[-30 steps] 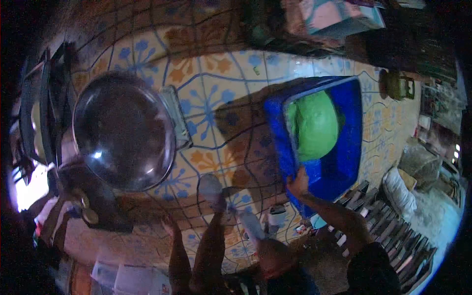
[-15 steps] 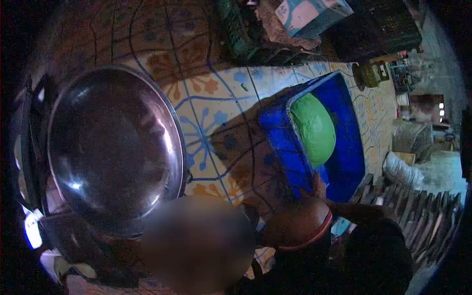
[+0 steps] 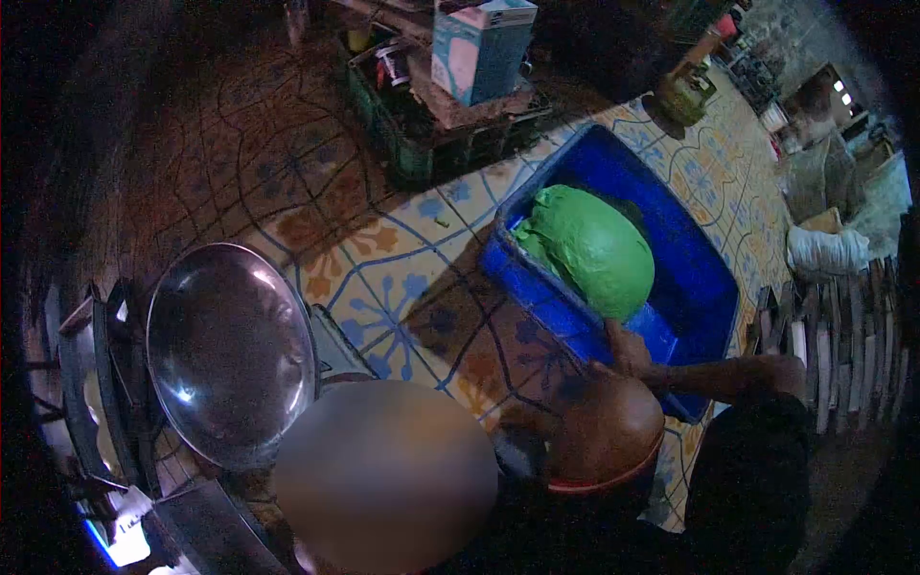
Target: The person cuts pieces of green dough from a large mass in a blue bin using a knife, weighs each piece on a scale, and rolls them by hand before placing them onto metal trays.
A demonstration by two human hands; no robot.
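Observation:
A large smooth lump of green dough [image 3: 599,254] lies in a blue plastic crate [image 3: 704,259], folded and rough at its left end. My right hand [image 3: 630,353] reaches over the crate's near side. Its fingertips are at the dough's lower edge, with thumb and a finger apart; the other fingers are hard to make out. My right forearm comes in from the right, past a bent knee [image 3: 609,431]. My left hand is not visible. A blurred oval covers the bottom middle of the view.
A wide shiny metal pan [image 3: 230,350] stands at the left on the patterned tile floor [image 3: 383,307]. Behind the crate are a dark green crate [image 3: 412,153], a blue-and-white box [image 3: 479,53] and a small gas cylinder [image 3: 685,94]. Stacked wooden slats [image 3: 839,350] are at the right.
The view has turned and shifted, so the pan looks smaller and the crate more tilted. My right hand stays by the dough's lower edge.

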